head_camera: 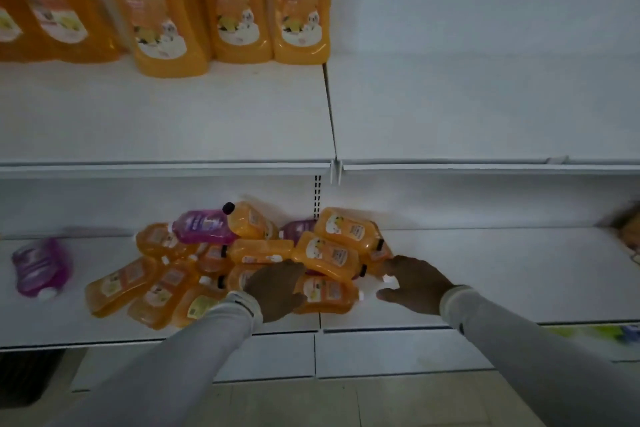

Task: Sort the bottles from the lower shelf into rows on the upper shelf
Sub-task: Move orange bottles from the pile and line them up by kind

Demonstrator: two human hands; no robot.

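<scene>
A heap of orange bottles [325, 255] with a purple bottle [204, 227] on top lies on the lower shelf [485, 281]. Another purple bottle [40, 265] lies alone at the left. Several orange bottles [239, 0] stand upright in a row at the back of the upper shelf [166, 114]. My left hand [277, 289] rests on an orange bottle at the front of the heap, fingers spread over it. My right hand [414, 282] reaches in at the heap's right edge, its fingertips at a white cap [389, 279]; no firm grip shows.
The right half of the upper shelf [485, 97] holds nothing. A blurred brown object [627, 229] sits at the far right of the lower shelf. Below the shelves lies a tiled floor [346, 402].
</scene>
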